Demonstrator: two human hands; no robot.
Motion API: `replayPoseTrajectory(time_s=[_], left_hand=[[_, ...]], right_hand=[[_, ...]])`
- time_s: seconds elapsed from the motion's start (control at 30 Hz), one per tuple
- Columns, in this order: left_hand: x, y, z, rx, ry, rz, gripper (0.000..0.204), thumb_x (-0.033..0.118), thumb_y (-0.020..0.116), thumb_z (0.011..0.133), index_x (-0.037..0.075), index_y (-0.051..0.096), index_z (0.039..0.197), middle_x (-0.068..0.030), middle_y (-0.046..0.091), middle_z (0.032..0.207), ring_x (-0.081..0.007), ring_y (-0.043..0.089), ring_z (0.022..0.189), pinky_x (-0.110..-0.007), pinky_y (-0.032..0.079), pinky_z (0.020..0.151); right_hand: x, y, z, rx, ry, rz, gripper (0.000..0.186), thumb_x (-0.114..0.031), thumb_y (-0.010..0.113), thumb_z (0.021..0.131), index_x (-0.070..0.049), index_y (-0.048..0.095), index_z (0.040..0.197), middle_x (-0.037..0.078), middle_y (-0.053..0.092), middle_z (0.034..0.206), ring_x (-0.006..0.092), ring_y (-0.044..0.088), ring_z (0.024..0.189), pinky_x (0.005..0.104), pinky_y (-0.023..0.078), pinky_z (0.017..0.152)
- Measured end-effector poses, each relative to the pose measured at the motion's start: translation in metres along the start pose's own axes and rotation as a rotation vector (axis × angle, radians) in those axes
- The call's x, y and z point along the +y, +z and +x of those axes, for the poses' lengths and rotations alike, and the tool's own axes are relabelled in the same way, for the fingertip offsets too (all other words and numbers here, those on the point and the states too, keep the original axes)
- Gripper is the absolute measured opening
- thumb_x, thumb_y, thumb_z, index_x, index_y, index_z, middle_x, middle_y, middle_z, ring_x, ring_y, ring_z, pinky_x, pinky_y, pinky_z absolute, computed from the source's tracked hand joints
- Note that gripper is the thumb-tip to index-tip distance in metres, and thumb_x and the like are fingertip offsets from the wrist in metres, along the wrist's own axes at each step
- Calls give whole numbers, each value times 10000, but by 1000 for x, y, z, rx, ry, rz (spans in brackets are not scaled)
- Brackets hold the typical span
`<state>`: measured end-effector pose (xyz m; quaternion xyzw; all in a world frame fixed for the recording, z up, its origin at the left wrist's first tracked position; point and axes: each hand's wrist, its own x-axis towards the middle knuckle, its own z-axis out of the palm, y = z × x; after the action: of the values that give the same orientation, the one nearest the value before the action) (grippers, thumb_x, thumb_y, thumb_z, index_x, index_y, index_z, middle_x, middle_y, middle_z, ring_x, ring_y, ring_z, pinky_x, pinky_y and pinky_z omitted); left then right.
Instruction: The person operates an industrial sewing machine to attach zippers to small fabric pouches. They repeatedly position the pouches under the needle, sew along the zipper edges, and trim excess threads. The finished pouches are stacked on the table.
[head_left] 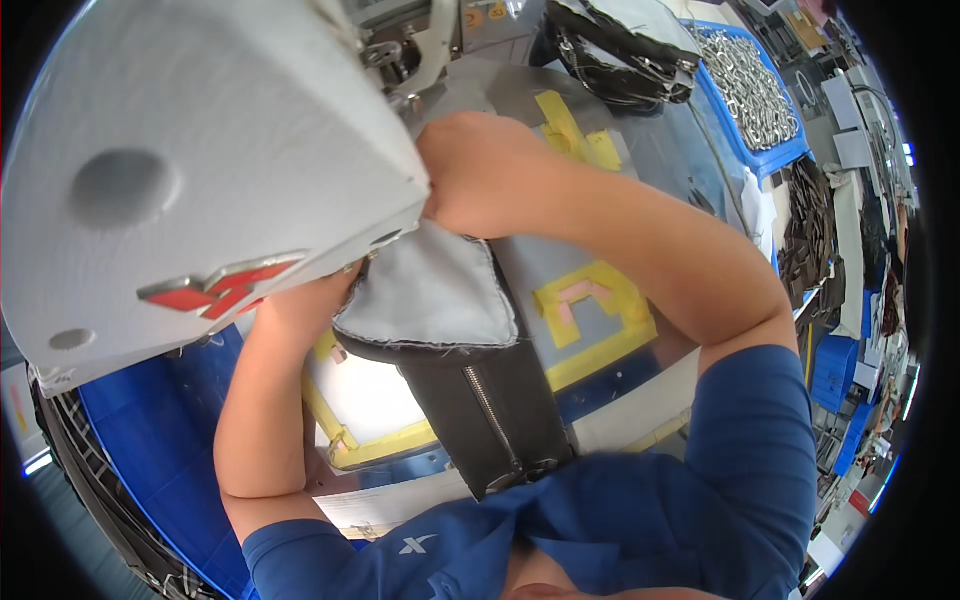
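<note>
A partly sewn bag (430, 295) with a pale grey lining and dark edges lies under the sewing machine (250, 90). Its dark panel (445, 420), with a metal zipper (485, 405), hangs toward my body. My right hand (475, 170) is closed at the bag's far right edge, its fingertips partly hidden by the machine's head. On the other side, my left hand (310, 295) reaches to the bag's left edge. The machine head covers most of that hand's fingers, so their grip does not show. The needle area is hidden too.
Yellow tape strips (605, 345) mark the work surface. Another dark bag piece (625, 65) lies at the far right, beside a blue tray (785, 157) of metal hardware. A large blue bin (150, 450) stands at lower left. Dark pieces (805, 230) are stacked farther right.
</note>
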<state>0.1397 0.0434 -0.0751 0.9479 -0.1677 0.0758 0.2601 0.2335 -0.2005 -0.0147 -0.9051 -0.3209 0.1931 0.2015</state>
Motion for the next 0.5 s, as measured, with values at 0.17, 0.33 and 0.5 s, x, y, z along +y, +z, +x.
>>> replayPoseTrajectory(time_s=[0.17,0.33,0.5], left_hand=[[5,0,0,30,1,53,297,73,848,797,50,799,1089,-129,797,1023,-309,761,925,-402,590,825],[11,0,-4,7,-129,-35,221,186,693,950,48,761,1109,-149,779,1028,-301,748,941,-411,574,820],[28,-10,-3,-154,-439,-152,251,215,685,975,53,724,1163,-153,765,1007,-309,740,928,-409,577,809]], right_hand=[[10,22,6,138,-33,53,286,-260,708,892,4,788,970,218,763,976,433,730,1001,523,587,845],[20,30,8,190,-111,70,292,-274,704,905,8,776,927,229,754,943,441,724,975,530,576,841],[23,24,6,175,-120,10,310,-283,700,910,19,759,865,230,741,871,444,718,913,533,568,810]])
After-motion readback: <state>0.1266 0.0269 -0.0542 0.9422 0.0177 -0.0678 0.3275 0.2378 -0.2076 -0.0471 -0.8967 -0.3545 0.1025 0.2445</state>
